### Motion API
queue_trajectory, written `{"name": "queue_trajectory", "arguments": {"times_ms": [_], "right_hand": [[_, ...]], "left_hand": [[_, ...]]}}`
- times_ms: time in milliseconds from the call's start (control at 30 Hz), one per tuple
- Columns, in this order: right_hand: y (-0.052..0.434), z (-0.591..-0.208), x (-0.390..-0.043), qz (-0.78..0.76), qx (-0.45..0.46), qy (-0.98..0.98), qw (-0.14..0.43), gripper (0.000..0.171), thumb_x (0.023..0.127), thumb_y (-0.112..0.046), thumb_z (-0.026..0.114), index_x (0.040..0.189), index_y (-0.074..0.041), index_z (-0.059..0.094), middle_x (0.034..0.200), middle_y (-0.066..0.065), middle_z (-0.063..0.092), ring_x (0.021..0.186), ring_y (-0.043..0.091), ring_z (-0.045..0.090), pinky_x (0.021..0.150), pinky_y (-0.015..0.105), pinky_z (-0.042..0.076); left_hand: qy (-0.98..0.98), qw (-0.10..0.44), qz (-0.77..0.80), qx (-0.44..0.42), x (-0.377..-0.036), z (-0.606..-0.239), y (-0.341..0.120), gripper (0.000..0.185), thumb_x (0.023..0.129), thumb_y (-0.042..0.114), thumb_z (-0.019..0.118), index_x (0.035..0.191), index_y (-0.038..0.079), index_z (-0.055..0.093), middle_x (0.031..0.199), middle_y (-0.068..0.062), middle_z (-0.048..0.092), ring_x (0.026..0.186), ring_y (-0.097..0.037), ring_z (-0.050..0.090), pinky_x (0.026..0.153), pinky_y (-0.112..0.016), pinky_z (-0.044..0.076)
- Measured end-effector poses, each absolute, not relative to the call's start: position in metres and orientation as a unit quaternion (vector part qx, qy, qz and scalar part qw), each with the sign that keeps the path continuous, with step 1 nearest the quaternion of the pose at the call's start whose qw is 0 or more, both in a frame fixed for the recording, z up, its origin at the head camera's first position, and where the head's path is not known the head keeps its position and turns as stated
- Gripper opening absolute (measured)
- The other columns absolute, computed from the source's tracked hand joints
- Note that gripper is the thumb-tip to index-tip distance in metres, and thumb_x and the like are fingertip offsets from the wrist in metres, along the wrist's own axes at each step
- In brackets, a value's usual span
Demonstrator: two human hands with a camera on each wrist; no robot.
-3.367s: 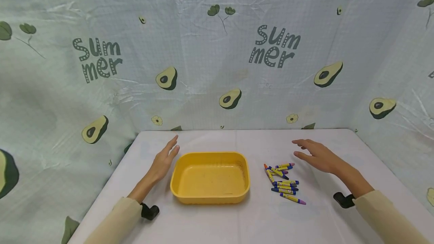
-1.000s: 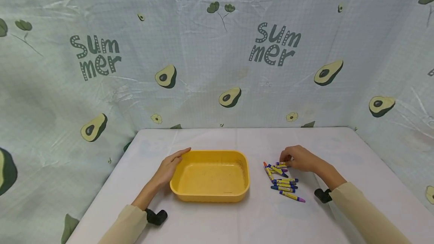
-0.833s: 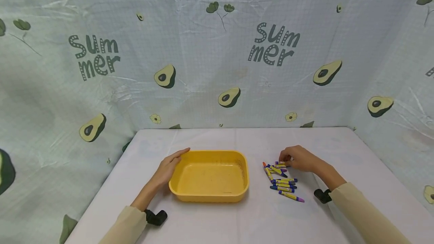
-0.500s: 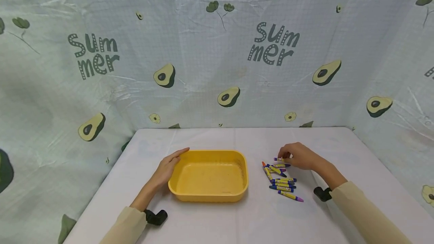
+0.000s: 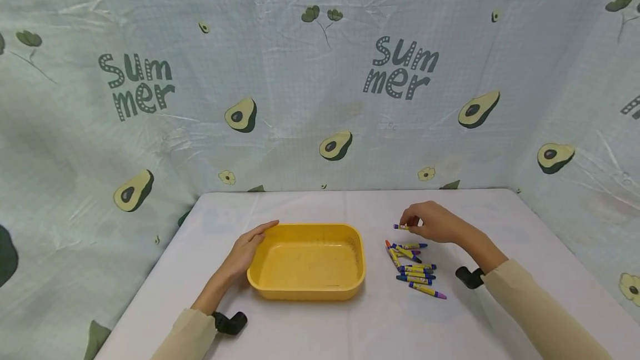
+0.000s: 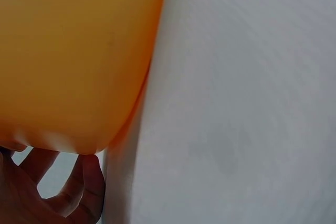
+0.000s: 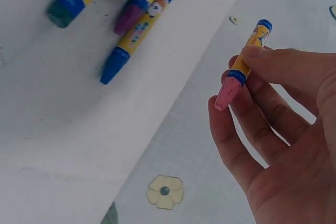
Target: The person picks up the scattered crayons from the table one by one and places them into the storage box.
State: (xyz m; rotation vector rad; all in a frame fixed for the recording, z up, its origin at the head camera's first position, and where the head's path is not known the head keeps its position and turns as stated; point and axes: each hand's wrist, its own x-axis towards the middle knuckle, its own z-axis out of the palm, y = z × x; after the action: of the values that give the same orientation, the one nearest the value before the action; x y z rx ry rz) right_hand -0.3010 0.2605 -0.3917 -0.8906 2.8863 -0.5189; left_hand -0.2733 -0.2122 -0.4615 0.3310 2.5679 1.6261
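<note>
My right hand (image 5: 429, 222) pinches a pink crayon (image 7: 242, 65) with a yellow and blue wrapper between thumb and fingers, lifted above the table to the right of the yellow tray (image 5: 306, 289). The same crayon (image 5: 401, 227) pokes out to the left of the fingers. Several more crayons (image 5: 413, 267) lie in a loose pile on the white table, just below that hand. My left hand (image 5: 248, 249) rests against the tray's left rim with fingers extended along it; its fingers (image 6: 79, 192) show under the tray wall (image 6: 73, 56) in the left wrist view. The tray is empty.
The white table (image 5: 350, 326) is closed in at the back and both sides by a pale cloth printed with avocados (image 5: 335, 145). Black wrist camera mounts (image 5: 231, 322) sit by each sleeve.
My right hand came down onto the crayon pile, took one crayon and has lifted it up and leftward. My left hand moved in against the tray's rim and has stayed there.
</note>
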Motion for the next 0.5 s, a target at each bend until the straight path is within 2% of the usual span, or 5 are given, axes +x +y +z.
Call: {"name": "queue_trajectory", "arguments": {"times_ms": [100, 300, 500], "right_hand": [[0.256, -0.387, -0.301, -0.173, -0.298, 0.938, 0.037, 0.018, 0.093, -0.002, 0.07, 0.108, -0.011, 0.075, 0.098, -0.002, 0.075, 0.087, 0.009, 0.066, 0.083, 0.039, 0.062], [0.244, -0.379, -0.305, -0.192, -0.309, 0.931, 0.044, 0.019, 0.094, -0.003, 0.07, 0.109, -0.012, 0.076, 0.099, 0.002, 0.075, 0.087, 0.008, 0.064, 0.082, 0.031, 0.06], [0.227, -0.369, -0.309, -0.21, -0.314, 0.924, 0.056, 0.02, 0.095, -0.006, 0.07, 0.112, -0.015, 0.075, 0.1, -0.003, 0.074, 0.089, 0.009, 0.064, 0.084, 0.03, 0.06]], "left_hand": [[0.84, 0.04, 0.531, 0.107, -0.274, -0.462, -0.212, 0.047, 0.112, 0.013, 0.028, 0.155, 0.014, 0.049, 0.163, -0.013, 0.043, 0.152, -0.036, 0.038, 0.127, -0.058, 0.026], [0.838, 0.038, 0.532, 0.109, -0.275, -0.463, -0.212, 0.047, 0.112, 0.012, 0.028, 0.154, 0.013, 0.049, 0.163, -0.014, 0.044, 0.15, -0.035, 0.042, 0.126, -0.057, 0.029], [0.839, 0.035, 0.533, 0.11, -0.274, -0.463, -0.211, 0.048, 0.112, 0.013, 0.027, 0.154, 0.013, 0.049, 0.162, -0.013, 0.045, 0.15, -0.035, 0.041, 0.126, -0.058, 0.029]]}}
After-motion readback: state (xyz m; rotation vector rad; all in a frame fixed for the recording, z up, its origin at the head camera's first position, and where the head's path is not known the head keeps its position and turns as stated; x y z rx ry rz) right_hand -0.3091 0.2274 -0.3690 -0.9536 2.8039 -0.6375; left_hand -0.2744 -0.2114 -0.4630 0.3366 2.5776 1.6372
